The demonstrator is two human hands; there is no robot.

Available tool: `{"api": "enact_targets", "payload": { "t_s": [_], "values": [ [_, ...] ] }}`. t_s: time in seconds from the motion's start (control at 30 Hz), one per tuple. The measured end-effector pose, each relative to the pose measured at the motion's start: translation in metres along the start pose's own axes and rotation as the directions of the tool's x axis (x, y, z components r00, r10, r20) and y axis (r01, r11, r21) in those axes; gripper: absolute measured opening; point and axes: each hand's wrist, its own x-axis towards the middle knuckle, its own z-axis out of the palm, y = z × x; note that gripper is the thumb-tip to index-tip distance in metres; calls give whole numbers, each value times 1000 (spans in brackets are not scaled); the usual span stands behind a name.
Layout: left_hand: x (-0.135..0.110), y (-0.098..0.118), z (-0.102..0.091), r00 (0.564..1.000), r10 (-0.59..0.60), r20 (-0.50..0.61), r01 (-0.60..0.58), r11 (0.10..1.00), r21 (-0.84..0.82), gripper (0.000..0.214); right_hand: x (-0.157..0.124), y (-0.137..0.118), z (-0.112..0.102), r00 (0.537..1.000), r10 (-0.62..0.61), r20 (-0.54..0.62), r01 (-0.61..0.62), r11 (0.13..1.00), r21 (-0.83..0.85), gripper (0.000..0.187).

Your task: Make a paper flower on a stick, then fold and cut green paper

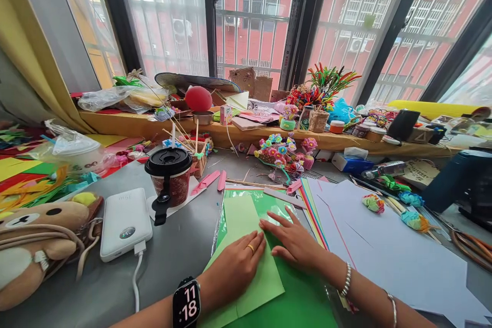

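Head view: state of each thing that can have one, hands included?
Left hand: open, palm down on light green paper
Right hand: open, fingers spread, at the paper's edge
Light green paper: lying flat, looks folded
Watch: lit, reads 11:18
Power bank: cable plugged in
Cup: upright, lid on
Bottle: on its side
Curtain: drawn aside

We read 11 above 18 on the watch (186,305); beyond the watch, leftward, the power bank (126,223) carries print we cannot make out.
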Motion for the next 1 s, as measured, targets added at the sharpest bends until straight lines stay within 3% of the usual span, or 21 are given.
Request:
{"api": "enact_targets", "payload": {
  "t_s": [0.3,0.43,0.53,0.73,1.0],
  "values": [
    [2,-3,-10,996,7,88,2,995,-102,43,54,20,-3,999,31,21,-28,990,-140,54],
    [11,-19,-11,983,-91,159,123,970,-209,40,66,24,-2,999,26,21,-22,987,-158,50],
    [13,-27,-7,976,-115,185,156,962,-222,59,66,24,-1,999,39,27,-34,988,-148,48],
    [6,-22,-10,971,1,238,79,942,-325,62,67,23,-4,997,62,42,-55,989,-137,48],
    [-7,8,-24,956,126,266,14,883,-468,66,66,17,-9,997,70,38,-63,985,-163,47]
  ]
}}
